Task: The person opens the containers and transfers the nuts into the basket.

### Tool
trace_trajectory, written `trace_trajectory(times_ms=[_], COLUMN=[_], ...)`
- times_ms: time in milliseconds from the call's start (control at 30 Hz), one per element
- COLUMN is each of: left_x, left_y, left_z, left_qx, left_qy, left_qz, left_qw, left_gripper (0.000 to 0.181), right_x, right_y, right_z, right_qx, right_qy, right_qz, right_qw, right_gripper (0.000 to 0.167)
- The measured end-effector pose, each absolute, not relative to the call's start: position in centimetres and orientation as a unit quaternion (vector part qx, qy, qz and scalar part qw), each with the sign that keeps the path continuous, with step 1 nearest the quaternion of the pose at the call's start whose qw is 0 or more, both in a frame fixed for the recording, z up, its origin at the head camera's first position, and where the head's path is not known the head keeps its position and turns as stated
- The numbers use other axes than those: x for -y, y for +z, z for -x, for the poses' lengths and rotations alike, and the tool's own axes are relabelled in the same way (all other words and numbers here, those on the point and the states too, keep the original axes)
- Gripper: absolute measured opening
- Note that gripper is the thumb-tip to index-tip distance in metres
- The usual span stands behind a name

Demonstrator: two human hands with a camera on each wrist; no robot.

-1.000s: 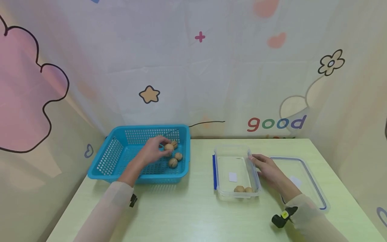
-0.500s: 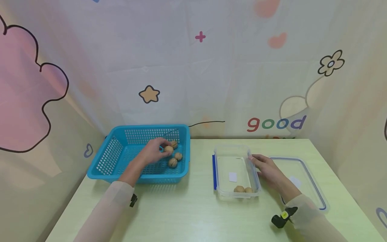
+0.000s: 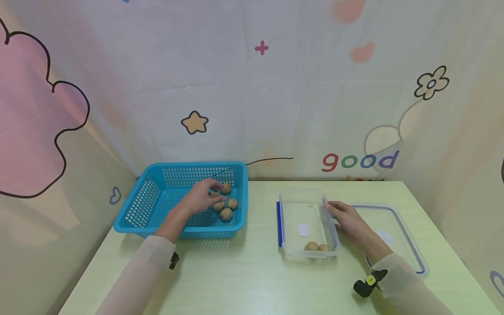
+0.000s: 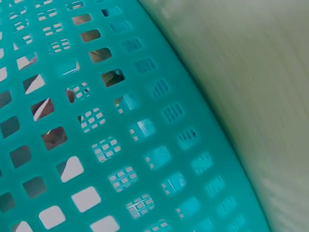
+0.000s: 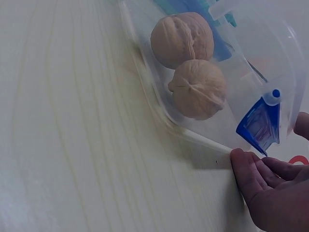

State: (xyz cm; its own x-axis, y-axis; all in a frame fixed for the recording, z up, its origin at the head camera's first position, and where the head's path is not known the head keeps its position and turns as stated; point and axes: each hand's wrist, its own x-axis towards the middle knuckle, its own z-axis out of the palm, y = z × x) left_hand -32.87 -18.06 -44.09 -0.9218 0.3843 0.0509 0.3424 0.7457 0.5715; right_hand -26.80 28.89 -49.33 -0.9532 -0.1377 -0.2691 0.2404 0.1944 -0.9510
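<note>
In the head view my left hand (image 3: 198, 197) is inside the blue plastic basket (image 3: 135, 229), fingers and thumb apart above several walnuts (image 3: 226, 214). No walnut is plainly pinched, though the fingers partly hide some of them. The left wrist view is mostly filled by the basket's perforated wall (image 4: 116, 145), with bits of the hand showing through its holes. My right hand (image 3: 348, 221) grips the right wall of a clear plastic food container (image 3: 293, 253), thumb at the rim and fingers outside. Two walnuts (image 5: 198, 89) lie at the container's near end.
Right of the container a clear lid with a blue-grey seal (image 3: 409, 232) lies flat, partly under my right forearm. A blue latch (image 3: 279, 224) sticks out along the container's left side. A printed curtain (image 3: 252, 109) hangs behind the pale wooden table (image 3: 236, 280).
My left hand has let go of the walnut it pinched, and its fingers have spread. A walnut now shows below the thumb, and the nearest one has shifted slightly. The right hand is still.
</note>
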Motion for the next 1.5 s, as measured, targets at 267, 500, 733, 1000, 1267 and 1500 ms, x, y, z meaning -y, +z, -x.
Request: trace_trajectory(times_ms=[267, 500, 733, 1000, 1267, 1500], left_x=[16.6, 13.0, 8.1, 3.5, 0.0, -1.9], left_y=[-42.6, -40.6, -39.3, -38.7, -40.5, -42.6], left_z=[32.2, 30.5, 28.2, 26.0, 25.0, 25.3], left_qx=[-0.925, -0.913, -0.9, -0.883, -0.878, -0.873], left_qy=[0.299, 0.276, 0.236, 0.196, 0.179, 0.186], left_qz=[-0.235, -0.3, -0.364, -0.425, -0.444, -0.449], left_qw=[-0.007, -0.03, -0.054, -0.032, 0.004, 0.038], left_gripper=[0.044, 0.044, 0.047, 0.05, 0.051, 0.052], right_x=[-28.9, -28.6, -28.5, -28.5, -28.5, -28.7], right_y=[-49.1, -49.1, -48.6, -47.4, -47.6, -48.0], right_z=[26.7, 26.6, 26.4, 25.4, 25.0, 25.2], right_qx=[-0.759, -0.756, -0.754, -0.761, -0.748, -0.745], right_qy=[-0.633, -0.637, -0.639, -0.628, -0.64, -0.646], right_qz=[-0.036, -0.042, -0.051, -0.036, -0.032, -0.027], right_qw=[0.15, 0.146, 0.142, 0.158, 0.171, 0.164], right_gripper=[0.078, 0.077, 0.074, 0.066, 0.069, 0.07])
